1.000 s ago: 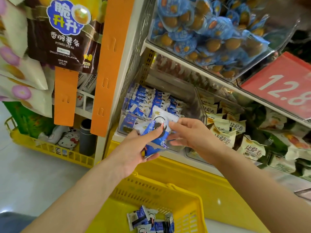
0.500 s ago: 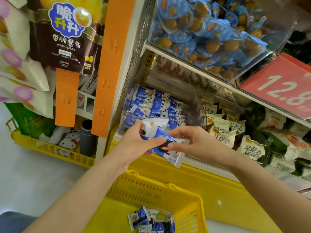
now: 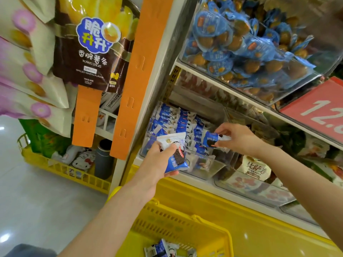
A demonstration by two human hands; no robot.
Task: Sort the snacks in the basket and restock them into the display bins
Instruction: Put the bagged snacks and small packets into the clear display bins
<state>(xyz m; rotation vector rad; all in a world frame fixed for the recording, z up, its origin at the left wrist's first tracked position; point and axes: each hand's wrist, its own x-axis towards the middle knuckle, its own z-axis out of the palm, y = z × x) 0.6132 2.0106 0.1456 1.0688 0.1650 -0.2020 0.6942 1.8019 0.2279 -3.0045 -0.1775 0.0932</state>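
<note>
Shop shelving fills my view, white shelves over a yellow base. My right hand (image 3: 239, 140) pinches one blue-and-white snack packet (image 3: 211, 140) between thumb and fingertips, just above the right side of the clear display bin (image 3: 207, 167) on the lower shelf. That bin holds the same kind of packets, the stocked packets (image 3: 178, 121), standing in several rows from far to near, too many for me to count. My left hand (image 3: 159, 160) is curled round a second packet (image 3: 175, 154), held upright at the bin's near left corner. I cannot tell whether another hides behind it. Nearest me, the yellow basket (image 3: 178, 227) holds at least three loose packets (image 3: 163, 249), cut off by the frame's edge. Right of the display bin, a neighbouring bin (image 3: 241, 186) holds cream packets. On the upper shelf a clear top bin (image 3: 289, 84) is heaped with blue-wrapped round brown snacks. One red price sign (image 3: 319, 112) hangs at far right. Two orange strips (image 3: 137, 71) hang at left, beside one dark potato-stick bag (image 3: 89, 52).
</note>
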